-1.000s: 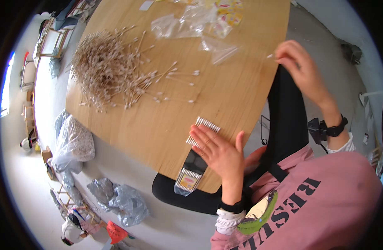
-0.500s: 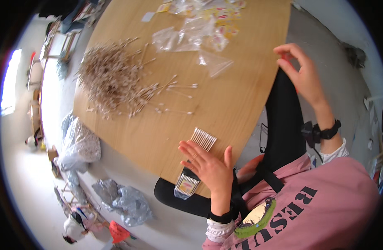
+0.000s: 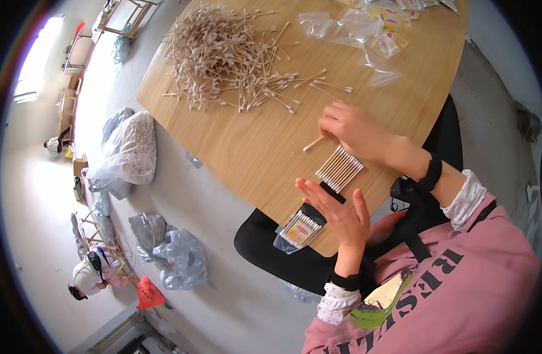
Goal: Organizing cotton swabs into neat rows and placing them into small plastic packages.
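My right hand point(image 3: 356, 133) is closed in a pinch on a cotton swab point(image 3: 311, 144), whose white tip points left past my fingers. Just below it, a neat row of cotton swabs point(image 3: 340, 169) lies side by side on the wooden table point(image 3: 223, 159). A black strip point(image 3: 332, 192) lies against the row's lower end. My left hand point(image 3: 340, 217) is open, fingers stretched and thumb apart, with nothing in it. Left of that hand, a pack of swabs with a yellow-and-white card point(image 3: 301, 229) rests at the table's edge. A big loose heap of swabs point(image 3: 218, 56) covers the far left.
Clear plastic bags point(image 3: 341, 28) and yellow printed cards point(image 3: 395, 22) lie at the far right of the table. On the floor to the left stand a full clear sack point(image 3: 138, 147), grey-blue bags point(image 3: 182, 259) and a red bag point(image 3: 148, 292). Another person point(image 3: 91, 274) is farther off.
My right hand has come in from the right side to the swab row and now pinches a swab. My left hand stays open near the row. The whole view has shifted.
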`<state>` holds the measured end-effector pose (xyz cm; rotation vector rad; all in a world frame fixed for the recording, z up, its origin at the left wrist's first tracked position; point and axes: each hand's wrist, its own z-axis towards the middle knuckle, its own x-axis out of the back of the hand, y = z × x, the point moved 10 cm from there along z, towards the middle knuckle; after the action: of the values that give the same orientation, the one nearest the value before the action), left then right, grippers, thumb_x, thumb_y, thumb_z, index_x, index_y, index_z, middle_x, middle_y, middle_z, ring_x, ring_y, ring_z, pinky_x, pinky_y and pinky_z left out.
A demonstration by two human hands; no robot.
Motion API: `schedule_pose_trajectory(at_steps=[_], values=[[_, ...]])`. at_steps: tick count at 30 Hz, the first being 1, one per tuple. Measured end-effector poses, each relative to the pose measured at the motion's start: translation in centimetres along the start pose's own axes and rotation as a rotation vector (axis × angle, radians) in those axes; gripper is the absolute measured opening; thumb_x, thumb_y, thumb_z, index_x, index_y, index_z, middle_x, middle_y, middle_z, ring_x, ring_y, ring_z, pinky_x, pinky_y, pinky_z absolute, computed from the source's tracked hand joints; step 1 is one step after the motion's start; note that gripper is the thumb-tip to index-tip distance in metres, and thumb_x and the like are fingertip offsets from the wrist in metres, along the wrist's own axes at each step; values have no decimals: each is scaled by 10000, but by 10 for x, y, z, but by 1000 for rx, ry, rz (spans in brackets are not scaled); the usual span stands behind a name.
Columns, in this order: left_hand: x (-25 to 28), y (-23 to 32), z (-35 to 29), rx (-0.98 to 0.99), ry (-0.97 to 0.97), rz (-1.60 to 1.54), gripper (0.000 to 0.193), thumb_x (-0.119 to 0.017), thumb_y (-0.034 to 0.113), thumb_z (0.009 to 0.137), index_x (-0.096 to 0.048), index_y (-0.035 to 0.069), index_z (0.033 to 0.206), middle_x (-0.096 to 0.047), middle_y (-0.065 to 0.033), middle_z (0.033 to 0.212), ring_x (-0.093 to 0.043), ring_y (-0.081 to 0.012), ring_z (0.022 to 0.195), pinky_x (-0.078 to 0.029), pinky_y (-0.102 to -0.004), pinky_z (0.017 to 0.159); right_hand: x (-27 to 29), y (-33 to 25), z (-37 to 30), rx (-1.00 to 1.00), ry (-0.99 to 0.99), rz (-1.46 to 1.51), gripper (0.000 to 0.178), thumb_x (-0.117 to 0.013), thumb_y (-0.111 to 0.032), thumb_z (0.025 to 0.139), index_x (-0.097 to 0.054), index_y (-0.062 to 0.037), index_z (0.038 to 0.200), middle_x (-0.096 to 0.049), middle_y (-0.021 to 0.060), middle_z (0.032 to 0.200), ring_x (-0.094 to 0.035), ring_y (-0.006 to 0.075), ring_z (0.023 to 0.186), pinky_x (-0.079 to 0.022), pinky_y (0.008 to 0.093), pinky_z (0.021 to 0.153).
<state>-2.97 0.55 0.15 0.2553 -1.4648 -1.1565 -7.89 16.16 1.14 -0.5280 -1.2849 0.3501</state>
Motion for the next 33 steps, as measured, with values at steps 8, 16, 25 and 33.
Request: schedule_pose_trajectory(at_steps=[8, 16, 25, 33], values=[[21, -28, 10, 211, 287, -717, 701, -348, 413, 1081, -76, 22, 1595, -110, -163, 1670, -88, -293, 1550, -61, -445, 1238, 5, 0, -31, -45, -11, 451, 179, -630, 34, 881, -659, -29, 1047, -612, 84, 1099, -589, 224, 1112, -486, 342, 924], [-7, -24, 29, 231, 224, -935, 691, -302, 463, 1080, -113, 45, 1597, -159, -163, 1662, -112, -277, 1549, -55, -427, 1235, -18, 4, -61, -358, 249, 1160, 529, -439, -452, 1062, -515, -29, 1371, -550, 89, 1362, -466, 190, 1337, -342, 342, 1141], [-4, -22, 29, 269, 300, -986, 700, -299, 511, 1071, -170, 55, 1587, -203, -157, 1648, -149, -263, 1541, -103, -409, 1240, -13, 1, -64, -317, 321, 1185, 635, -397, -517, 1055, -476, 21, 1382, -521, 138, 1389, -436, 218, 1371, -315, 375, 1168], [-5, -20, 20, 306, 246, -960, 723, -275, 539, 1065, -162, 54, 1589, -195, -170, 1648, -137, -280, 1543, -86, -423, 1241, -14, -2, -76, -364, 249, 1130, 650, -408, -540, 1044, -477, 10, 1383, -525, 135, 1382, -444, 209, 1365, -320, 371, 1159]])
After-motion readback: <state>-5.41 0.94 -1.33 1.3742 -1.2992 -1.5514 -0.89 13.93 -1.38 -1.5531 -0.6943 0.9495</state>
